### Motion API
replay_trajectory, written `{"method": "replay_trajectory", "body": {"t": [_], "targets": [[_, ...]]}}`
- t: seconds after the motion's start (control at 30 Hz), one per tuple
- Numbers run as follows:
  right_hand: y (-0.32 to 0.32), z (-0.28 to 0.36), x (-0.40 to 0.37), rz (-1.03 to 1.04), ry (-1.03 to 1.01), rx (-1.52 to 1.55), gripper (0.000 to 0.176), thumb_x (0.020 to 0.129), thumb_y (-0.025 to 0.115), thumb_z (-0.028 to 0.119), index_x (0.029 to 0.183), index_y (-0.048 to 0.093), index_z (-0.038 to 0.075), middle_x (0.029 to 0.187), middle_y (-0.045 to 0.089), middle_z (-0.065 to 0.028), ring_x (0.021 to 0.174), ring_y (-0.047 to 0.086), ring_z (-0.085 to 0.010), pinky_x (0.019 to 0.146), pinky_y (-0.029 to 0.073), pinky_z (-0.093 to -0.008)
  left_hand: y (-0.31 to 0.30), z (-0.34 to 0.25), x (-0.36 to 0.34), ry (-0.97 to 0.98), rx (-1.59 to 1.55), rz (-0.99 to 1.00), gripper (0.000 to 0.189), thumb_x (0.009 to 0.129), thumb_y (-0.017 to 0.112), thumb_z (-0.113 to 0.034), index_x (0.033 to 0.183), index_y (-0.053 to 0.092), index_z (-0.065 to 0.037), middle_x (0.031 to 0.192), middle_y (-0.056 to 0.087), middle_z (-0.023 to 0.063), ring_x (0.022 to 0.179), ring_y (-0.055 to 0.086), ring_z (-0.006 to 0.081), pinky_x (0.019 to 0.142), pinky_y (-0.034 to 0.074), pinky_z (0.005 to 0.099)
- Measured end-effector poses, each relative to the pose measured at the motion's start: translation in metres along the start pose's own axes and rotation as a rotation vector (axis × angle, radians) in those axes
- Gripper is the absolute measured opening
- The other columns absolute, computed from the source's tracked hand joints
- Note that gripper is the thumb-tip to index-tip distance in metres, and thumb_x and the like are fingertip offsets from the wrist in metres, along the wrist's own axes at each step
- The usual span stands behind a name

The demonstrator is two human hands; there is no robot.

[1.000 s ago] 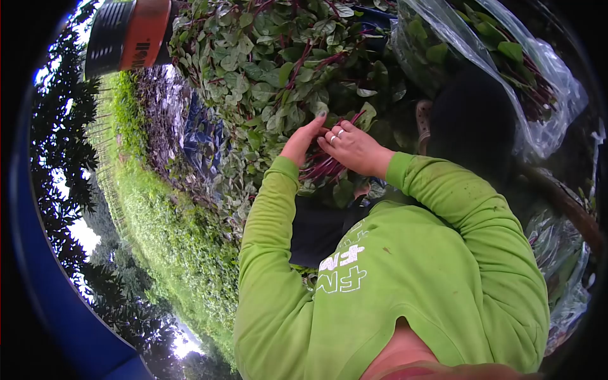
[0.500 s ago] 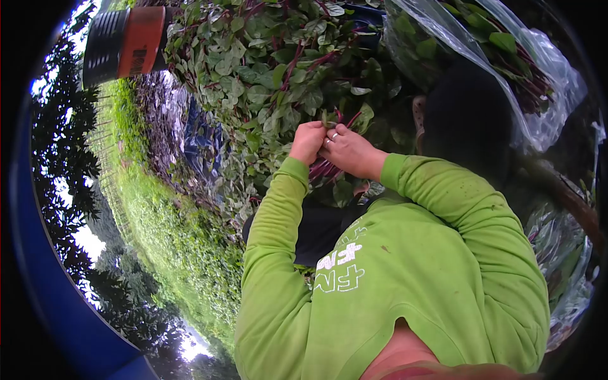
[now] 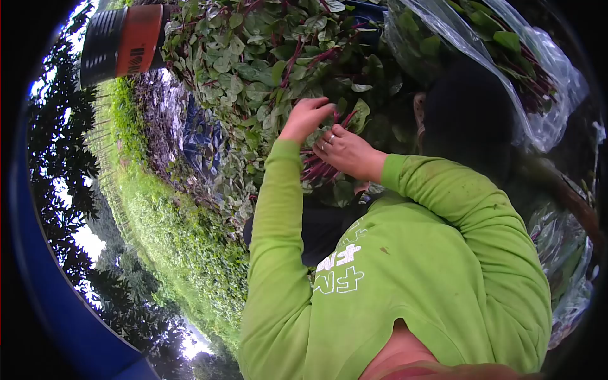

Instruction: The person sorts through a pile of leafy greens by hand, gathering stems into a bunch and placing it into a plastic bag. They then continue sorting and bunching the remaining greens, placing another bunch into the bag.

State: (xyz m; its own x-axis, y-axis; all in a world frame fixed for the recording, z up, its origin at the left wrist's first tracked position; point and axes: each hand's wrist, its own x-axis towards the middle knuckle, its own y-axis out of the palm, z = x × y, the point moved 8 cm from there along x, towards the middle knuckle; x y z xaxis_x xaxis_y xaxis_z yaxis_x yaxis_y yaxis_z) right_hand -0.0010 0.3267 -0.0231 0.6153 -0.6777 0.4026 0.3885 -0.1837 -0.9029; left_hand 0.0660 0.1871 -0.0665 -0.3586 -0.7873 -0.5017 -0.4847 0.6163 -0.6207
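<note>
The left hand [image 3: 306, 120] has just parted from the ringed right hand [image 3: 351, 153], which alone now clasps the red-stemmed greens [image 3: 320, 170] beside the leafy heap [image 3: 247, 69]; whether the left fingertips pinch anything, I can't tell.

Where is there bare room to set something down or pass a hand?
Perhaps the small, crinkled blue sheet, between the leaves and the brown ground. A hand could likely pass over the dark trousers, bordered by the left sleeve, shirt and stems. Crowded: around the left hand and right hand, and inside the bag.
</note>
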Motion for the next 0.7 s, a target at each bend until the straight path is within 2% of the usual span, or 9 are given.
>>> {"method": "replay_trajectory", "body": {"t": [0.03, 0.13, 0.23, 0.33, 0.43, 0.47, 0.57, 0.7], "targets": [[0.000, 0.002, 0.001, 0.002, -0.003, -0.048, 0.036, 0.090, 0.054, 0.022, 0.121, 0.061, 0.005, 0.106, 0.065, -0.0063, 0.108, 0.062, -0.0224, 0.101, 0.044, -0.0405, 0.012, 0.002, 0.018, -0.075, 0.359, 0.126, 0.054, 0.085, 0.071, -0.045, 0.125, 0.074, -0.010, 0.131, 0.069, 0.0167, 0.125, 0.063, 0.0315, 0.106, 0.045, 0.0503], [0.000, 0.004, 0.003, 0.008, 0.002, -0.070, 0.035, 0.090, 0.055, 0.023, 0.119, 0.062, 0.006, 0.105, 0.066, -0.0059, 0.107, 0.062, -0.0221, 0.102, 0.044, -0.0413, 0.025, -0.061, 0.015, -0.229, 0.878, 0.391, 0.054, 0.081, 0.069, -0.049, 0.120, 0.076, -0.012, 0.132, 0.069, 0.0147, 0.127, 0.062, 0.0311, 0.106, 0.046, 0.0471], [-0.004, 0.002, 0.005, 0.022, 0.015, -0.086, 0.030, 0.087, 0.057, 0.021, 0.112, 0.064, 0.006, 0.102, 0.067, -0.0060, 0.106, 0.063, -0.0223, 0.102, 0.044, -0.0393, 0.033, -0.064, 0.030, -0.194, 1.057, 0.402, 0.045, 0.084, 0.066, -0.040, 0.120, 0.077, -0.014, 0.132, 0.069, 0.0133, 0.128, 0.062, 0.0287, 0.105, 0.047, 0.0448], [-0.008, 0.001, 0.005, 0.012, 0.017, -0.074, 0.027, 0.086, 0.058, 0.020, 0.108, 0.065, 0.005, 0.100, 0.068, -0.0062, 0.106, 0.063, -0.0227, 0.103, 0.044, -0.0388, 0.036, -0.065, 0.030, -0.011, 1.088, 0.281, 0.042, 0.087, 0.069, -0.041, 0.111, 0.076, -0.008, 0.115, 0.074, 0.0180, 0.110, 0.069, 0.0354, 0.098, 0.051, 0.0475], [-0.004, 0.000, 0.005, 0.034, 0.019, -0.052, 0.027, 0.086, 0.058, 0.020, 0.108, 0.066, 0.006, 0.102, 0.068, -0.0064, 0.107, 0.063, -0.0232, 0.105, 0.043, -0.0399, 0.040, -0.061, 0.019, 0.124, 0.865, 0.286, 0.034, 0.090, 0.064, -0.023, 0.117, 0.067, -0.004, 0.110, 0.072, 0.0229, 0.107, 0.068, 0.0418, 0.092, 0.053, 0.0514], [-0.002, 0.000, 0.005, 0.051, 0.021, -0.049, 0.027, 0.087, 0.058, 0.020, 0.108, 0.066, 0.006, 0.103, 0.068, -0.0065, 0.108, 0.062, -0.0234, 0.105, 0.043, -0.0403, 0.040, -0.060, 0.012, 0.164, 0.750, 0.235, 0.026, 0.090, 0.057, -0.009, 0.115, 0.058, -0.001, 0.106, 0.070, 0.0270, 0.104, 0.066, 0.0465, 0.087, 0.053, 0.0543], [-0.008, 0.000, 0.002, -0.078, -0.004, -0.145, 0.026, 0.087, 0.058, 0.020, 0.108, 0.067, 0.008, 0.106, 0.067, -0.0064, 0.112, 0.061, -0.0231, 0.104, 0.042, -0.0403, 0.031, -0.033, 0.009, 0.115, 0.599, 0.040, 0.019, 0.092, 0.056, -0.010, 0.108, 0.055, 0.000, 0.104, 0.070, 0.0268, 0.102, 0.065, 0.0471, 0.086, 0.051, 0.0558], [-0.001, 0.002, 0.002, -0.031, 0.008, -0.007, 0.028, 0.086, 0.059, 0.020, 0.110, 0.066, 0.008, 0.107, 0.067, -0.0062, 0.113, 0.060, -0.0226, 0.100, 0.043, -0.0393, -0.008, -0.017, -0.016, 0.190, 0.262, -0.533, 0.020, 0.092, 0.057, -0.007, 0.110, 0.052, 0.000, 0.089, 0.069, 0.0255, 0.088, 0.069, 0.0449, 0.077, 0.054, 0.0540]]}}
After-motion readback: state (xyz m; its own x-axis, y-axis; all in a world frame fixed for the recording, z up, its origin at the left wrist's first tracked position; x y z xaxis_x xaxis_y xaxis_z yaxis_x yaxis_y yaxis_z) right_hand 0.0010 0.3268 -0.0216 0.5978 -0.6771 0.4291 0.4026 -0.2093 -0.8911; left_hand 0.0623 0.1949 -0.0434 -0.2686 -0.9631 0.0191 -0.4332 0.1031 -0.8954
